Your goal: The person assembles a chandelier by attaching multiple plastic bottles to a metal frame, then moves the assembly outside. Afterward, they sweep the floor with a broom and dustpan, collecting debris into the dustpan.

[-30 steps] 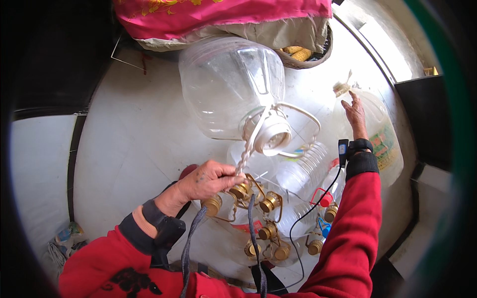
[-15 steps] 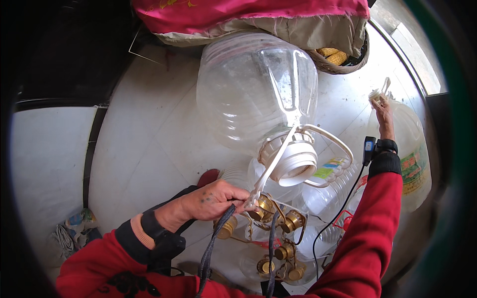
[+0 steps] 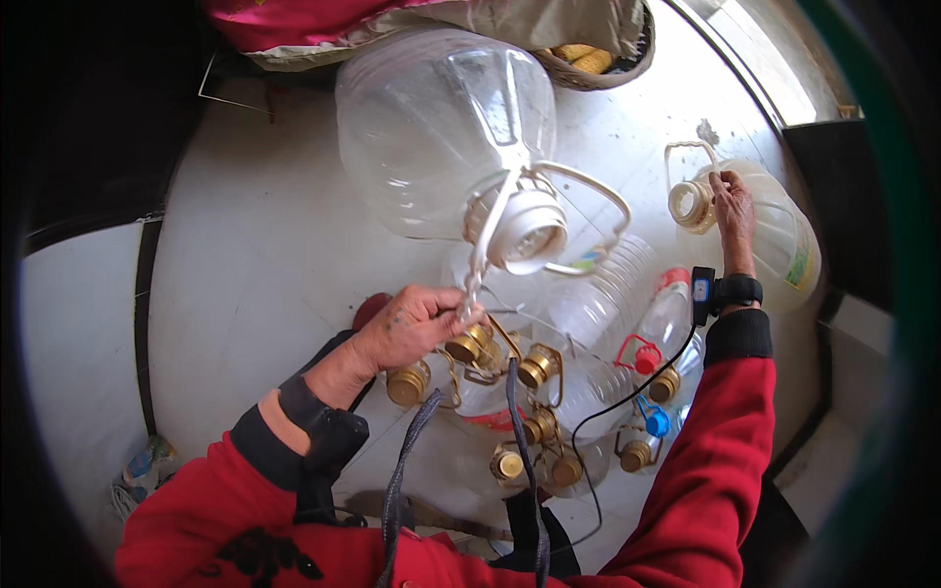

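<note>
A large clear plastic jug with a white handle (image 3: 431,137) tilts beyond the left fingers (image 3: 443,297), which pinch the handle's twisted end (image 3: 475,274) — likely its handiest hold. The right fingers (image 3: 724,183) grip a cloudy, white-handled plastic jug (image 3: 779,220). Near the left fingers, gold-capped clear plastic bottles (image 3: 538,367) overlap — how many, I can't tell.

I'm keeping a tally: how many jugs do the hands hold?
2: a clear jug at upper centre, its white handle in the left hand, and a cloudy jug at right, held in the right hand.
</note>
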A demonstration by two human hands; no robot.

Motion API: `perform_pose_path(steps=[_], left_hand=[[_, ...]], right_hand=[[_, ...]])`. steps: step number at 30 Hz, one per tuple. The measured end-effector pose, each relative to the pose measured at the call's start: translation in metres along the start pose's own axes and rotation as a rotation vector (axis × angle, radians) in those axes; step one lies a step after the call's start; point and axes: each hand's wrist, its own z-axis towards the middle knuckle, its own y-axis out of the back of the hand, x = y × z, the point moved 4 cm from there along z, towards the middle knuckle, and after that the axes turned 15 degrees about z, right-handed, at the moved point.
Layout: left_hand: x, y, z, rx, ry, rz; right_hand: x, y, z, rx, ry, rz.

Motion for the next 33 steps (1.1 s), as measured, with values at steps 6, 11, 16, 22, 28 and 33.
perform_pose_path(steps=[6,11,16,22,28,33], left_hand=[[-0.011,-0.016,-0.01,-0.119,0.142,-0.235],[-0.037,-0.035,-0.047,-0.257,0.189,-0.565],[-0.071,-0.042,-0.053,-0.202,0.211,-0.635],[-0.141,-0.075,-0.06,-0.119,0.209,-0.601],[-0.205,-0.134,-0.05,0.034,0.159,-0.281],[-0.209,-0.142,-0.054,0.018,0.33,-0.327]], right_hand=[[0.018,0.092,-0.074,-0.037,-0.071,0.5],[0.052,0.198,-0.13,-0.142,-0.095,0.796],[0.058,0.234,-0.171,-0.153,-0.264,0.884],[0.089,0.237,-0.225,-0.048,-0.213,1.003],[0.137,0.204,-0.244,0.025,-0.184,0.996],[0.147,0.195,-0.268,0.037,-0.294,1.027]])
